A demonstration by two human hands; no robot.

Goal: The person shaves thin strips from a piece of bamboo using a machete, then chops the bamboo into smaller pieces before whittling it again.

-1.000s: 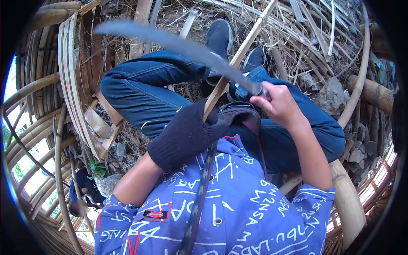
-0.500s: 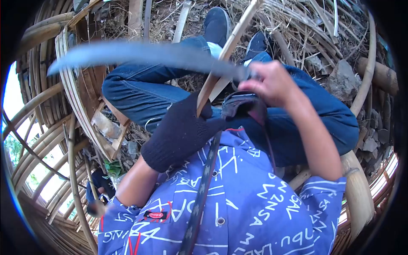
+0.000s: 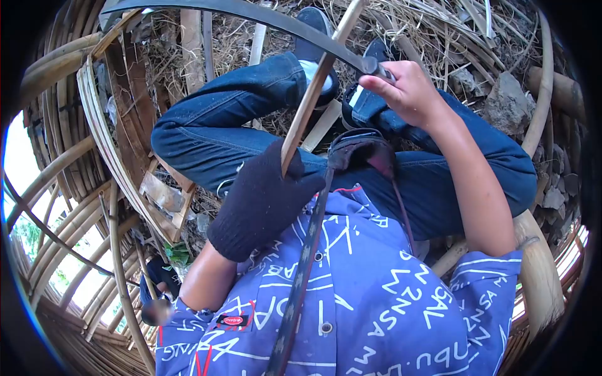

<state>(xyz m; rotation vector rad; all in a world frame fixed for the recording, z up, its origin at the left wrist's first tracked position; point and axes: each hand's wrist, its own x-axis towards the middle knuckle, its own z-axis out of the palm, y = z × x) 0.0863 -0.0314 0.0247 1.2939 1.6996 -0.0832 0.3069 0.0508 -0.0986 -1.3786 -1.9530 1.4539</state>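
My left hand, in a dark knitted glove, is wrapped round the lower end of a split bamboo strip. The strip slants up and away from my lap. Gripped by its handle in my bare right hand is a machete with a long, curved, dark blade. That blade stretches to the left and crosses the strip near its upper part, well above the gloved hand. The fist hides most of the handle.
My jeans-covered legs are crossed on ground strewn with shavings. A dark pouch sits at my lap, with a strap across my shirt. Bent bamboo strips stand at left, a person behind them. A rock and thick bamboo pole lie right.
The machete and my right hand have moved away from my body, further up along the strip. The strip has shifted slightly left, still in my gloved left hand.
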